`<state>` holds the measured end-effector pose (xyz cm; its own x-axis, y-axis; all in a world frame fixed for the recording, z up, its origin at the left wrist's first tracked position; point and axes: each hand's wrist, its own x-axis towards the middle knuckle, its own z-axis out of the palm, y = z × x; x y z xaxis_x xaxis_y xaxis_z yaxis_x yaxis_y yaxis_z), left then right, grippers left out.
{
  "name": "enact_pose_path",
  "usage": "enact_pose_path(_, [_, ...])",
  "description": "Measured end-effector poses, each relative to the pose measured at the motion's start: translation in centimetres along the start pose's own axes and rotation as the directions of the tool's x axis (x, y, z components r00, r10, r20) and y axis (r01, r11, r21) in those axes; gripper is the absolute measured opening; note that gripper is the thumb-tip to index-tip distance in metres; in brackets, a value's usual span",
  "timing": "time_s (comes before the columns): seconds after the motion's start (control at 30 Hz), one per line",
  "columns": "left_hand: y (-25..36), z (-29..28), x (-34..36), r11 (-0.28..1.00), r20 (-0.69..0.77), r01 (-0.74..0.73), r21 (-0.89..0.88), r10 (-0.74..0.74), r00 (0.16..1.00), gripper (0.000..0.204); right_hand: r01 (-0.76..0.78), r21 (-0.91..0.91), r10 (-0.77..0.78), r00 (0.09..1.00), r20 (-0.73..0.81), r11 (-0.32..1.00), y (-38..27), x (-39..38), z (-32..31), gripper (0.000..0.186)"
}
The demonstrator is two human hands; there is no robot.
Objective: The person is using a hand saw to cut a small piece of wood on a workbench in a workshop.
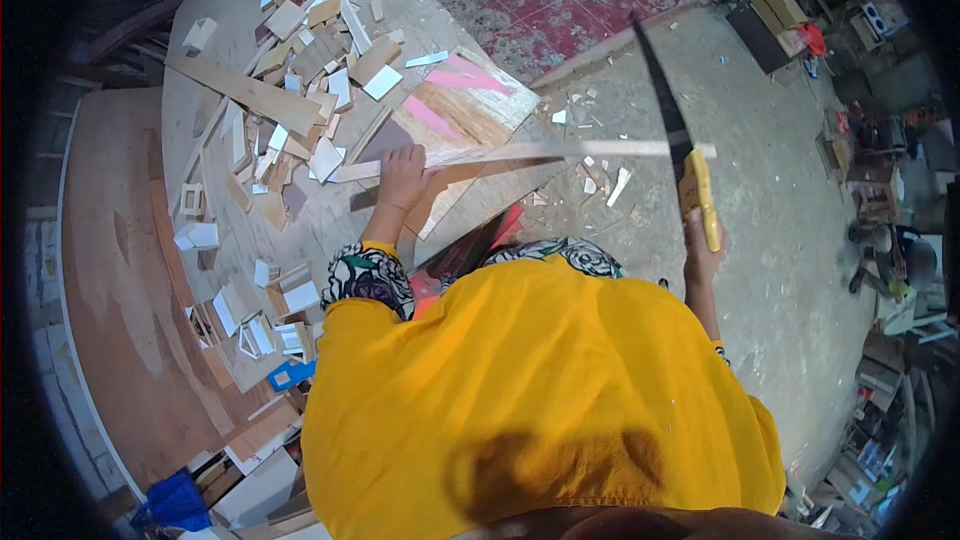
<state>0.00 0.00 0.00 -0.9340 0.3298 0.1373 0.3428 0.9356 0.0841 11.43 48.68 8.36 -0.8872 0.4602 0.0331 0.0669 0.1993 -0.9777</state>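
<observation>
1. Brown wooden sheet (120,270) fills the far left, beside a pale tabletop (425,15) strewn with offcuts (340,88), many white-faced.
2. The left hand (403,175) has its fingers closed over the wood strip (500,153) near its left end, holding it down.
3. That strip lies across a pink-streaked board (455,105), its right part jutting past the edge above the concrete floor (780,270).
4. The saw (680,135) crosses the strip near its free end; whether its teeth touch the wood, I cannot tell.
5. The right hand (703,255) is wrapped around the yellow handle.
6. The step looks like lining up or starting a cut; the next move calls for a firm left hold and a steady, square stroke.
</observation>
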Motion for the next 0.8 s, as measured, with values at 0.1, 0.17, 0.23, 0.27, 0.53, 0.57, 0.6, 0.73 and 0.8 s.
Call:
enact_pose_path(0.1, [-2.0,-0.7,-2.1,0.995,-0.166,0.067,0.073,-0.054,0.985,0.038,0.038,0.096,-0.024,0.989,-0.146,0.995,-1.8,-1.0,0.2,0.025])
enact_pose_path(0.17, [-3.8,-1.5,-2.7,0.961,-0.213,0.268,0.067,-0.249,0.945,0.037,0.116,0.148,-0.088,0.979,-0.182,0.982,-2.7,-0.7,0.4,0.023])
enact_pose_path(0.23, [-6.0,-1.6,-2.3,0.947,-0.325,0.32,0.014,-0.298,0.897,0.036,0.125,0.224,-0.073,0.972,-0.224,0.967,-3.7,0.0,1.5,0.023])
enact_pose_path(0.27, [-7.0,-1.6,-2.1,0.927,-0.425,0.373,-0.046,-0.356,0.832,0.035,0.133,0.298,-0.055,0.966,-0.254,0.945,-4.0,0.2,1.9,0.023])
enact_pose_path(0.53, [-12.4,-3.3,-0.3,0.495,-0.277,0.849,-0.182,-0.855,0.439,0.04,0.004,-0.004,-0.005,0.994,-0.108,1.0,-2.8,-2.9,4.3,0.026])
enact_pose_path(0.57, [-13.1,-3.2,-0.6,0.496,-0.275,0.849,-0.183,-0.855,0.44,0.04,0.005,-0.006,-0.005,0.994,-0.109,1.0,-2.8,-3.4,4.4,0.026])
enact_pose_path(0.6, [-13.7,-3.3,-0.8,0.46,-0.249,0.864,-0.203,-0.878,0.409,0.04,-0.008,-0.026,0.007,0.999,-0.049,1.0,-3.4,-3.9,5.0,0.027])
enact_pose_path(0.73, [-15.7,-2.6,-1.0,0.447,-0.253,0.885,-0.13,-0.878,0.406,0.043,-0.016,-0.045,0.017,0.999,0.036,0.999,-5.0,-5.6,6.7,0.026])
enact_pose_path(0.8, [-15.7,-2.7,-1.0,0.466,-0.267,0.881,-0.08,-0.862,0.431,0.044,-0.024,-0.067,0.027,0.999,0.043,0.997,-4.9,-6.0,6.9,0.026])
